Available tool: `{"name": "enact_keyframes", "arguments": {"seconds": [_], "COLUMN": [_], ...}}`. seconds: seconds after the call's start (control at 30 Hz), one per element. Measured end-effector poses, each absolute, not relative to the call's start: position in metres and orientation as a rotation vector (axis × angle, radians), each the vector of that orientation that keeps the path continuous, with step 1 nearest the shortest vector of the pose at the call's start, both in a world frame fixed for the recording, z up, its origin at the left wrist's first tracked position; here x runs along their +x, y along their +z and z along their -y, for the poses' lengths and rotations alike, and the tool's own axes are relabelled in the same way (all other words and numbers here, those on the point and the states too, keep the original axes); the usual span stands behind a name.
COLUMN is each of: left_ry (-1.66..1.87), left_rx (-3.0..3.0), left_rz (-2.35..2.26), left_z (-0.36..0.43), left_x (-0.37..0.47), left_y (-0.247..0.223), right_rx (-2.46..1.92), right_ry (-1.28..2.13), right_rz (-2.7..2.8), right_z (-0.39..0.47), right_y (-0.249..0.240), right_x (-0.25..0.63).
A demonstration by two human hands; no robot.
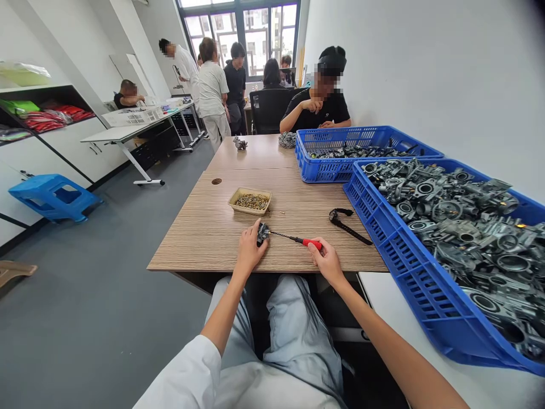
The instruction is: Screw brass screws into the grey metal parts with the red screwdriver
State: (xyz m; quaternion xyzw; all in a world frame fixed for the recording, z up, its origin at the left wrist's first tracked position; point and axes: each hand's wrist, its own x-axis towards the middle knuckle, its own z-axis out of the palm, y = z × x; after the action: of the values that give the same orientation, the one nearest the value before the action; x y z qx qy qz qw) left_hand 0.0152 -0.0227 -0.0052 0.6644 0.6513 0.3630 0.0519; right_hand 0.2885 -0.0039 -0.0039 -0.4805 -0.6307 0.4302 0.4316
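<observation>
Near the front edge of the wooden table (196,227), my left hand (250,248) is closed around a small grey metal part (263,232). My right hand (327,259) grips the red handle of a screwdriver (313,243). Its thin shaft points left, and the tip meets the right side of the metal part. Just beyond my left hand sits a beige tray (232,205) filled with small brass-coloured screws. A few loose screws (282,212) lie to the right of the tray.
A black wristwatch (340,218) lies right of the screwdriver. Two blue crates (409,284) (323,170) of metal parts line the right side. A single metal part (240,144) stands at the far end, where a person (317,108) sits. Others are behind.
</observation>
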Motion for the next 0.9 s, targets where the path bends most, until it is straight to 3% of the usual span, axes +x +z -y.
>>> {"name": "enact_keyframes", "arguments": {"seconds": [0.9], "left_ry": [1.094], "left_rx": [2.042], "left_rz": [-1.981], "left_z": [0.021], "left_x": [0.0134], "left_y": [-0.0087], "right_rx": [-1.195], "right_ry": [1.187], "right_rz": [1.454], "right_z": [0.0019], "right_y": [0.0013], "right_x": [0.2878]}}
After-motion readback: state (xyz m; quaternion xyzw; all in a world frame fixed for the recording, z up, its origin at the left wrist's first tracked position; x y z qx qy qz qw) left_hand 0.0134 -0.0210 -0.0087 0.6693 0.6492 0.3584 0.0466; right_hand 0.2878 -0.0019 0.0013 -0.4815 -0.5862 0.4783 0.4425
